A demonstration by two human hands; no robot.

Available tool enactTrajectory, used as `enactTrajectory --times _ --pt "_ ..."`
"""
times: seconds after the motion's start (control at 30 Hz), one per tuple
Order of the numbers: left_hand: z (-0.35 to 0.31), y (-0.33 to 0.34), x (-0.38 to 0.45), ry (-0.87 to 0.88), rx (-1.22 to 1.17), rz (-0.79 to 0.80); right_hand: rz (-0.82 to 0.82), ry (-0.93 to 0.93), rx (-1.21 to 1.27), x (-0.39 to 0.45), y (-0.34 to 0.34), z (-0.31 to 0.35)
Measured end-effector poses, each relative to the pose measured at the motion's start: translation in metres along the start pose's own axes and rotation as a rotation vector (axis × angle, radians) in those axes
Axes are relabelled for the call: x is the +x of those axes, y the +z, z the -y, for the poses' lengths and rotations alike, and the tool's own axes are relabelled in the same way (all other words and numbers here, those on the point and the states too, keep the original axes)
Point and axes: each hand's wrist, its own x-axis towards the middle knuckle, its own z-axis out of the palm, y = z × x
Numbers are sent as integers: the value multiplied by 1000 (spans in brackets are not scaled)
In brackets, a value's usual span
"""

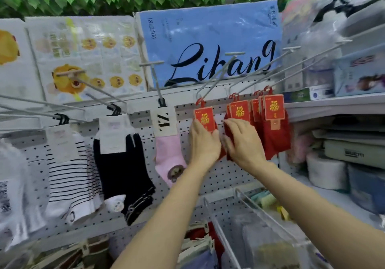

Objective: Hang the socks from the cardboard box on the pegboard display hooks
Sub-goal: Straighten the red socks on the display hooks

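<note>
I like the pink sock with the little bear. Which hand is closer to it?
Left. The left hand is on the red socks just right of the pink sock. The right hand is farther right, beyond the left hand.

A pegboard (208, 177) fills the middle, with long hooks (216, 79) jutting out from its upper part toward the viewer. From left to right along that row hang a striped sock pair (70, 181), a dark sock pair (123, 171), a sock with a bear patch (170, 156), then three clusters of carded socks (274, 110). The left hand (205, 141) lies on the leftmost carded pair (205, 117), the right hand (242, 141) just beside it on the next cluster (239, 111). Above the pegboard stands a sign (210, 46), with packaged sheets (83, 56) to its left. Shelves (333, 104) with boxes stand at the right; wire racks (250, 208) sit below the hands.
</note>
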Motion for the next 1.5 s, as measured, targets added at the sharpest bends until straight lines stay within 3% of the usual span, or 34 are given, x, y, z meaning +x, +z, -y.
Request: enactTrajectory --times 0.1,0.27,0.53,0.87,1.1,1.17,1.23,1.27,1.33,1.4,1.5 --pt "12 19 34 -200 -103 -84 -13 -55 -8 1 -5 -31" --pt "30 24 57 -240 -338 -115 21 -97 26 0 -4 -66" --pt "20 13 49 -225 -476 -103 0 -73 145 -3 0 -86" --pt "-9 -12 2 -80 -554 -99 -10 -46 173 -5 -1 -78" --pt "-12 -12 -6 -38 -470 -172 -55 -93 73 -5 -3 -87" --pt "-15 -7 -13 88 -244 -407 -61 -108 46 -7 -6 -91" --pt "-23 0 -24 440 -11 -707 -80 -132 17 -8 -9 -94" --pt "-29 8 -29 649 68 -751 -94 -148 -1 -8 -10 -97" --pt "-40 30 -33 903 123 -617 -116 -174 -27 -8 -13 -105" --pt "-46 58 -24 793 110 -411 -135 -168 -29 -7 -16 -114" --pt "-51 94 1 320 47 -274 -135 -130 -36 -9 -23 -125"
